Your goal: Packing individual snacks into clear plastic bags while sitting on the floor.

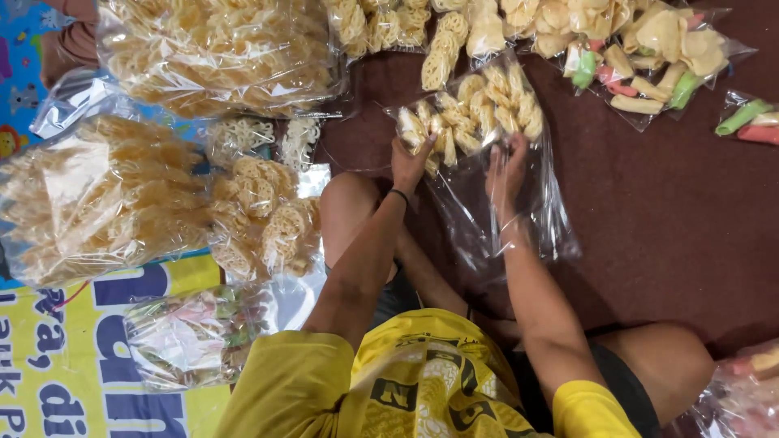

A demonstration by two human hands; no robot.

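Note:
A clear plastic bag point(519, 219) lies on the dark red floor in front of me, its far end filled with pale yellow lattice crackers point(475, 109). My left hand point(410, 162) grips the bag's left side near the crackers, a black band on its wrist. My right hand point(507, 174) is pushed inside the open bag, fingers spread just below the crackers. I sit cross-legged in a yellow shirt.
Large clear bags of yellow crackers point(215, 49) and stick snacks point(97, 199) crowd the left, with smaller cracker packs point(264, 215) beside my knee. Bags of mixed coloured snacks point(649, 57) lie at the far right. A yellow printed banner point(73, 365) covers the lower left floor.

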